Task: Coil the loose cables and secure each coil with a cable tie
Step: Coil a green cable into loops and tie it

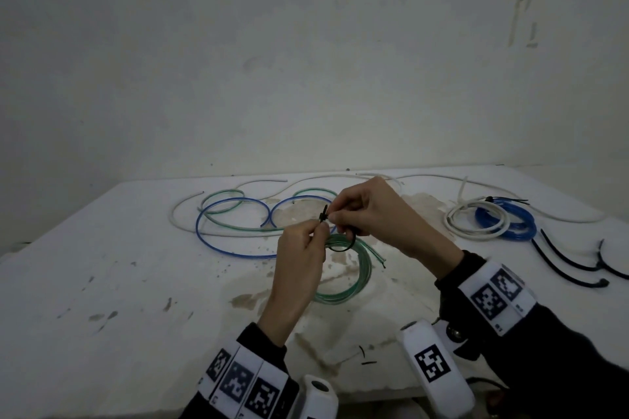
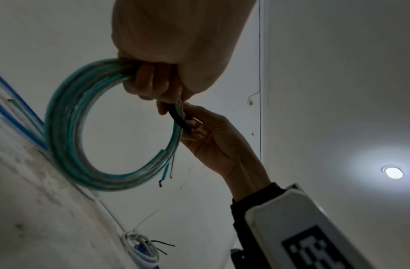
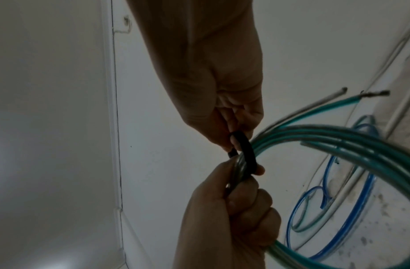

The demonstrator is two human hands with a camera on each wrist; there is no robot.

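Note:
A green cable coil (image 1: 365,269) hangs just above the stained white table (image 1: 102,282), its two stripped ends sticking out to the right. My left hand (image 1: 318,226) grips the coil's strands in its fist, seen from below in the left wrist view as coil (image 2: 68,131) and left hand (image 2: 150,81). A black cable tie (image 1: 347,247) loops round the bundle beside that fist. My right hand (image 1: 335,211) pinches the tie above the coil; the right wrist view shows the tie (image 3: 245,149) under the right hand's fingertips (image 3: 236,138), with the left hand (image 3: 233,209) below it.
Loose blue cable (image 1: 235,231), green cable (image 1: 221,201) and white cable (image 1: 190,218) sprawl across the table's far left. Tied white coil (image 1: 473,221) and blue coil (image 1: 514,223) lie at the right. Spare black ties (image 1: 571,265) lie near the right edge.

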